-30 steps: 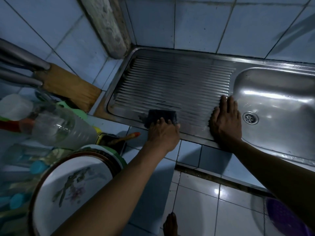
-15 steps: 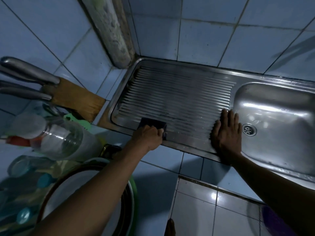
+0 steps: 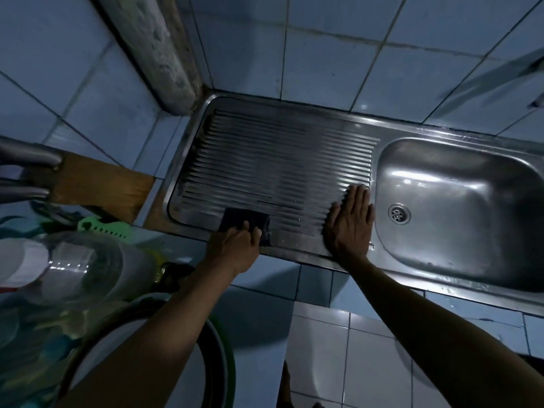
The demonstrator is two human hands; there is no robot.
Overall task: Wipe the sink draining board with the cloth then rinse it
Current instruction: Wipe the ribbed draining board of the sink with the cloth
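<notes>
Cloth (image 3: 245, 220), dark and folded flat, lies on the near left part of the ridged draining board (image 3: 282, 160), close to its front rim. The left hand (image 3: 235, 245) presses down on the cloth's near edge with fingers curled over it, so only the far part of the cloth shows. The right hand (image 3: 350, 222) lies flat and open on the board's right end, fingers together and pointing away, palm on the steel just beside the basin (image 3: 459, 207). It holds nothing.

The board and basin are one stainless steel unit set into a counter of pale blue tiles (image 3: 318, 281). A round drain (image 3: 399, 213) sits at the basin's near left, and light glints off the basin wall. The wall behind is tiled in the same blue, and a rough grey pipe (image 3: 156, 51) runs down into the corner at the board's far left. Left of the sink stands a wooden knife block (image 3: 100, 184) with metal handles sticking out, and nearer lie blurred clear plastic containers (image 3: 82, 269) and a green item. No writing can be read. The room is dim.
</notes>
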